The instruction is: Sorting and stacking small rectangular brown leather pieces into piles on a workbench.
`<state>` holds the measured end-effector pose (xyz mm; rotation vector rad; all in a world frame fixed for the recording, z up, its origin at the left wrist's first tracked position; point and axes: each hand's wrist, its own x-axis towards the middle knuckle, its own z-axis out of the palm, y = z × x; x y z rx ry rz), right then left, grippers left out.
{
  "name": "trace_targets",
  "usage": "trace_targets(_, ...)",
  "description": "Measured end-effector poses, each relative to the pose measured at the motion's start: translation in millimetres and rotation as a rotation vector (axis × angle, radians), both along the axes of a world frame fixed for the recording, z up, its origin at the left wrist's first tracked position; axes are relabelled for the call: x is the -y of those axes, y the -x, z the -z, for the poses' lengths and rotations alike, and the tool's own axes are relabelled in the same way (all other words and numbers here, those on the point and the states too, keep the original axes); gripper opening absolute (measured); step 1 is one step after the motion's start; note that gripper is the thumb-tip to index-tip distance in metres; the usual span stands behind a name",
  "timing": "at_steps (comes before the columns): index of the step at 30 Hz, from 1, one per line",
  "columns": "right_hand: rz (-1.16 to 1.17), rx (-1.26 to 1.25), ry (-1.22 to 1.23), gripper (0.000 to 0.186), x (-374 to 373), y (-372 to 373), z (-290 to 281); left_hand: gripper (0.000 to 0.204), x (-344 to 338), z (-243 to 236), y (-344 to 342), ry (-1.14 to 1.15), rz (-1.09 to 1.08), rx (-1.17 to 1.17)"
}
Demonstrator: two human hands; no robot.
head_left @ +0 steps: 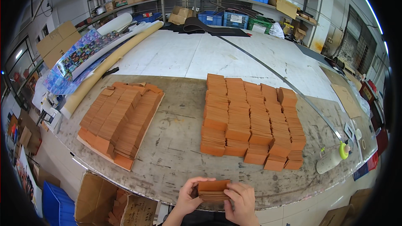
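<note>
Close to me at the table's front edge, a small stack of orange-brown leather-like pieces (pixel 212 187) is held between both hands. My left hand (pixel 190 194) grips its left end, fingers behind and thumb in front. At the right end, the fingers and thumb of my right hand (pixel 240 199) pinch the pieces. The rear piece stands up above the others. Beyond my hands to the right stand long rows of similar stacked pieces (pixel 251 119). More rows (pixel 121 119) lie on a board at the left.
A pale bottle with a yellow-green lid (pixel 333 159) stands at the right. A long metal straightedge (pixel 276 73) crosses the table (pixel 180 142). Rolled sheets (pixel 109 65) lie at the left. Below the front edge, an open cardboard box (pixel 94 196) holds orange scraps. Shelves with bins fill the back.
</note>
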<state>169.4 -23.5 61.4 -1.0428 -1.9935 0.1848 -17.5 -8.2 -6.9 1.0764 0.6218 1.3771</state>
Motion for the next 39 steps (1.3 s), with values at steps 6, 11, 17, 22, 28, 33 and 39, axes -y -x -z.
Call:
trace_targets(6,0.003,0.004,-0.053,0.041,-3.4,3.7,-11.1,0.05,0.3,-1.9,0.3,0.003,-0.003,-0.006)
trace_targets(11,-0.02,-0.016,0.004,0.041,8.5,-4.0,9.2,0.049,-1.1,-1.4,-1.9,-0.017,-0.001,0.016)
trace_targets(17,0.047,0.034,-0.066,0.04,-6.3,8.0,-17.0,0.048,1.8,-1.4,1.6,0.004,-0.014,-0.02)
trace_targets(22,-0.075,0.02,-0.076,0.041,6.4,-6.3,3.3,0.047,-0.3,-0.6,-1.6,-0.013,-0.006,-0.006)
trace_targets(28,0.057,-0.002,-0.002,0.041,-3.1,8.6,-18.7,0.046,2.7,-3.1,0.8,0.033,-0.009,-0.006)
trace_targets(33,-0.1,0.029,-0.079,0.042,0.2,-5.6,-2.9,0.046,-1.5,-2.7,-1.1,-0.007,0.001,0.011)
trace_targets(39,0.088,0.027,-0.004,0.042,-2.8,6.5,-14.5,0.046,0.3,-5.3,-1.4,0.003,-0.002,0.0)
